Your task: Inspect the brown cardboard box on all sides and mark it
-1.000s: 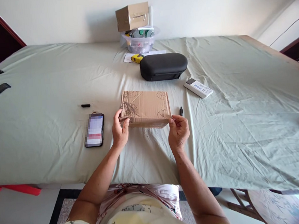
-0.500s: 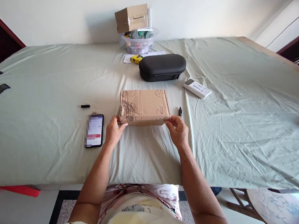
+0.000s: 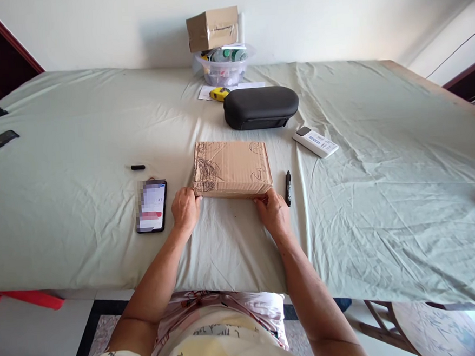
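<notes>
A brown cardboard box (image 3: 236, 164) with black scribbles on its top lies on the cloth in front of me. My left hand (image 3: 186, 207) is closed on its near left corner, fingertips partly hidden at the box's edge. At the near right corner, my right hand (image 3: 273, 211) grips the box too, its thumb against the front side. An uncapped black marker (image 3: 288, 188) lies just right of my right hand. Its black cap (image 3: 138, 167) sits apart on the left, above a smartphone (image 3: 151, 207) with a lit, partly blurred screen.
Behind the box are a black zip case (image 3: 261, 107), a yellow tape measure (image 3: 219, 94) and a white device (image 3: 315, 141). By the wall stands a clear plastic tub (image 3: 225, 73) with another cardboard box (image 3: 213, 29) on top. A green cloth (image 3: 77, 156) covers the table.
The box's near edge has been lowered, so more of its front side shows. My right hand has shifted left and down, baring more of the marker. The view has moved slightly.
</notes>
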The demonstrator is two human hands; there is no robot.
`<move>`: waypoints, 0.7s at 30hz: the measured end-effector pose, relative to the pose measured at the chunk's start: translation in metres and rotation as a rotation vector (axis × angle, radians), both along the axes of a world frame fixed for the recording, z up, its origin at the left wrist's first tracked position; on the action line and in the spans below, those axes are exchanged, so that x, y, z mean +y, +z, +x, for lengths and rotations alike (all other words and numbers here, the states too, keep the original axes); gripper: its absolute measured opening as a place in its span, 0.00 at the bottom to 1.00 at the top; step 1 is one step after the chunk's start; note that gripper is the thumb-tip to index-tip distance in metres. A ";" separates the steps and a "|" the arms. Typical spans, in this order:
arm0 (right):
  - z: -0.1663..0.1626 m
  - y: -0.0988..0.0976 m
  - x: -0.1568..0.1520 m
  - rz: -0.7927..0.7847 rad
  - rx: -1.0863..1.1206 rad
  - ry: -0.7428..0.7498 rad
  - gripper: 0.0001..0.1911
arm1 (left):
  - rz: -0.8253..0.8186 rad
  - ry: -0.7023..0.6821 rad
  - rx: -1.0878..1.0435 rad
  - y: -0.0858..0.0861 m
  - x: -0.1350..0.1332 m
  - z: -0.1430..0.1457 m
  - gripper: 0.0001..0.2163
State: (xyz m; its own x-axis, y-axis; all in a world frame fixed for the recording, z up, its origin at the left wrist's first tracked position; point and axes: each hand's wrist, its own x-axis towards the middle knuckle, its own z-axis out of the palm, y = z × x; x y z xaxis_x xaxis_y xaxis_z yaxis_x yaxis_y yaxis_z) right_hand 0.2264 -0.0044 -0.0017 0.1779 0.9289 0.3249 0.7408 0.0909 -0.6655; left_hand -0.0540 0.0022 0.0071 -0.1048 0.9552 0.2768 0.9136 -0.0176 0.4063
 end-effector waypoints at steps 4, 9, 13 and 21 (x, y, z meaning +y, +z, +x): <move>-0.001 -0.001 0.000 0.003 0.012 -0.016 0.09 | 0.046 -0.007 -0.035 -0.005 0.002 0.000 0.07; -0.001 0.004 0.000 -0.033 0.055 -0.018 0.11 | 0.082 -0.018 -0.036 -0.009 0.003 0.002 0.07; -0.006 0.010 -0.001 -0.010 0.123 -0.027 0.13 | 0.156 0.003 -0.106 -0.011 0.003 0.007 0.17; -0.028 0.009 -0.009 0.219 0.075 -0.205 0.33 | 0.389 0.043 -0.425 -0.009 -0.006 0.029 0.34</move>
